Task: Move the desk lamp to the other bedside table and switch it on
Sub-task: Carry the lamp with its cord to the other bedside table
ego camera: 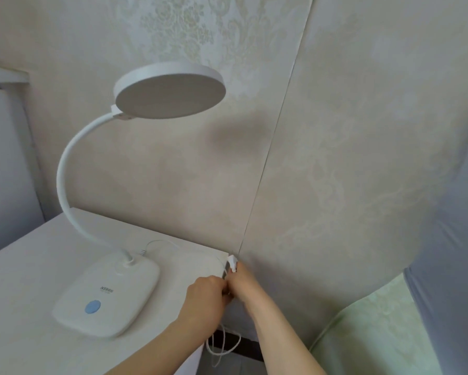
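A white desk lamp stands on the pale bedside table (32, 266): flat base (111, 296) with a round blue button (92, 306), curved neck and round head (170, 90), unlit. Its white cord (222, 345) runs off the table's right edge and hangs in loops. My right hand (243, 285) holds the white plug (232, 263) at the table's back right corner near the wall. My left hand (206, 299) is closed on the cord at the table edge, touching the right hand.
Patterned beige wallpaper with a vertical seam (268, 158) stands close behind the table. A grey-blue curtain or fabric (449, 239) hangs at the right, with pale green bedding (376, 336) below it. A dark gap (243, 342) lies beside the table.
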Available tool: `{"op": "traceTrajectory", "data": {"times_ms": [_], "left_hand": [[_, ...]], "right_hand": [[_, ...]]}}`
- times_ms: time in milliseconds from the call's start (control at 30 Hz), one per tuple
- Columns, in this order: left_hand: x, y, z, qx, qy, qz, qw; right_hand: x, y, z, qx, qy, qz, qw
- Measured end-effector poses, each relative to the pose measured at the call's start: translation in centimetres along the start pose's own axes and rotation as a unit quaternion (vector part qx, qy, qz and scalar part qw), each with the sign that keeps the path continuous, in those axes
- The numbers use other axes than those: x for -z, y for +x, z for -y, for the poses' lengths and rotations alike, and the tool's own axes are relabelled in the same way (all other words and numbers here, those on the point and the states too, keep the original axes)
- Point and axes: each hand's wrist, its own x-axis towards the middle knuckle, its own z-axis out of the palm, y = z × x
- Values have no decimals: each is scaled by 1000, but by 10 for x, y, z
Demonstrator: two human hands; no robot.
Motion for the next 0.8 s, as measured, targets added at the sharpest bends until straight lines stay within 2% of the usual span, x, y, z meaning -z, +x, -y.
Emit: {"op": "traceTrajectory", "data": {"times_ms": [100, 167, 267, 333, 433, 533, 633, 800], "left_hand": [[-2, 0, -1, 0, -26, -6, 1000], [-3, -1, -4, -5, -52, 0, 999], [-8, 1, -11, -8, -91, 59, 994], [-11, 3, -18, 6, -154, 90, 984], [-15, 5, -22, 53, -306, 97, 946], [-15, 7, -23, 45, -350, 63, 933], [-8, 7, -30, 28, -312, -22, 949], [24, 13, -29, 70, -390, -141, 907]], "right_hand": [[11, -3, -4, -29, -34, -1, 999], [19, -6, -9, -44, -17, -15, 999], [31, -13, -7, -68, 45, -18, 996], [41, -16, -6, -73, 68, -23, 995], [54, -21, -6, -64, 96, -42, 992], [62, -30, -2, -44, 104, -33, 993], [62, -37, 3, 42, 21, -32, 998], [45, -46, 18, 129, 12, -26, 991]]}}
